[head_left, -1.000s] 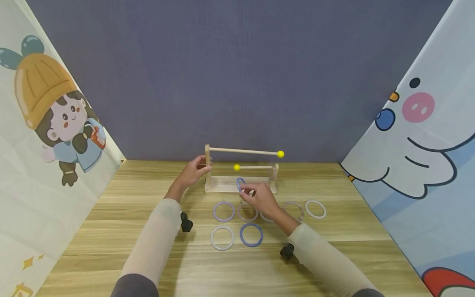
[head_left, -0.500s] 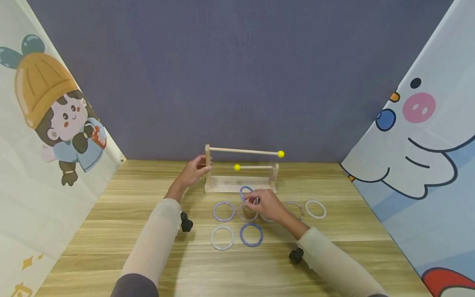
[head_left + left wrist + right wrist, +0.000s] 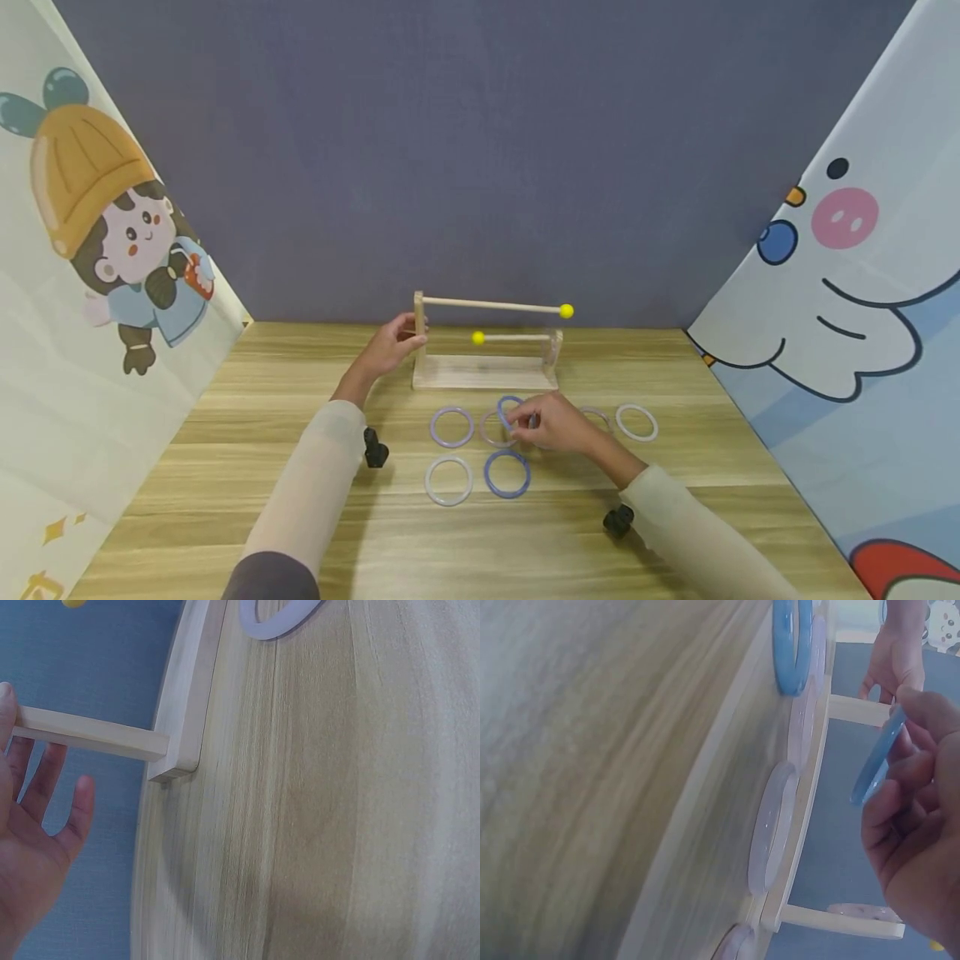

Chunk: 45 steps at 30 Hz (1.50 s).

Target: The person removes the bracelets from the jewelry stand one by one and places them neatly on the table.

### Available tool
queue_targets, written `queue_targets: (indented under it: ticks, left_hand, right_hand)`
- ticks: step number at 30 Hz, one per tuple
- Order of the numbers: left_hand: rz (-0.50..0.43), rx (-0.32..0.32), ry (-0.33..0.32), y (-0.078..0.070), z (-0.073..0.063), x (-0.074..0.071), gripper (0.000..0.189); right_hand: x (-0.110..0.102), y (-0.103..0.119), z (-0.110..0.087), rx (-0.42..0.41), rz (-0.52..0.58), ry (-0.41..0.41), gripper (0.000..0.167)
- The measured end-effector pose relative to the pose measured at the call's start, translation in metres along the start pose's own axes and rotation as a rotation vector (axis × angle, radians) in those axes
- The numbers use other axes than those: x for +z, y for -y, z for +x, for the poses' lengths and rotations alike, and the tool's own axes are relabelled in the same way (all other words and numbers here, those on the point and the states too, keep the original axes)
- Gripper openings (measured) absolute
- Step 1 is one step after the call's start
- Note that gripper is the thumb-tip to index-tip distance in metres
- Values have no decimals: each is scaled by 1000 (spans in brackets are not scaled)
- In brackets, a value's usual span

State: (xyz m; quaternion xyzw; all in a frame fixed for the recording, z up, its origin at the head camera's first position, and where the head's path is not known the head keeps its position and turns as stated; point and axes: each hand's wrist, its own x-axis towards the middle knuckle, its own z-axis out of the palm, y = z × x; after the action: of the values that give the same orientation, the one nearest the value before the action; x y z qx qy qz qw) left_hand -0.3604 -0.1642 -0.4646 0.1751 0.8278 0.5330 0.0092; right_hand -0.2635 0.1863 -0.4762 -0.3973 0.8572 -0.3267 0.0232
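Note:
My left hand [image 3: 386, 346] holds the tall left post [image 3: 90, 733] of a wooden stand [image 3: 483, 374], thumb on one side and fingers behind. Two rods with yellow ball ends, one long and high, one short and low, extend from the stand's posts. My right hand [image 3: 558, 423] pinches a blue bangle [image 3: 877, 761] between thumb and fingers, tilted above the row of bangles in front of the stand. In the head view it overlaps a pinkish bangle [image 3: 483, 433]. A pale bangle [image 3: 862, 911] hangs on the short rod, close to its post.
On the wooden table lie a purple bangle [image 3: 432, 429], a white bangle [image 3: 427, 482] and another blue bangle [image 3: 528, 477]. A second white bangle [image 3: 656, 429] lies at right, beside a brownish one [image 3: 596, 409] partly hidden by my right hand. A dark panel [image 3: 480, 167] stands behind.
My right hand has moved away from the stand, toward me and slightly right, carrying the blue bangle from before the base to over the row. The left hand stays on the post.

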Motion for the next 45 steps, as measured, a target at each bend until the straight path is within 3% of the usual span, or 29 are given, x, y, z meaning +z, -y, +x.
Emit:
queue_targets:
  ticks: [7,20,34,45]
  left_hand:
    - [-2,-21,8,0,0,0,42]
    - [-8,-23,14,-2,-1,-1,39]
    - [-12,-9,9,-1,-2,-1,40]
    - [-20,-9,13,0,-1,-2,39]
  right_hand:
    - [-6,-5,-6,-46,16,60,13]
    - [-20,-11,-26,-23,32,243,14]
    - [-20,-11,-41,-38,-9,336,12]
    - [-16,-18,-53,12,22,379,14]
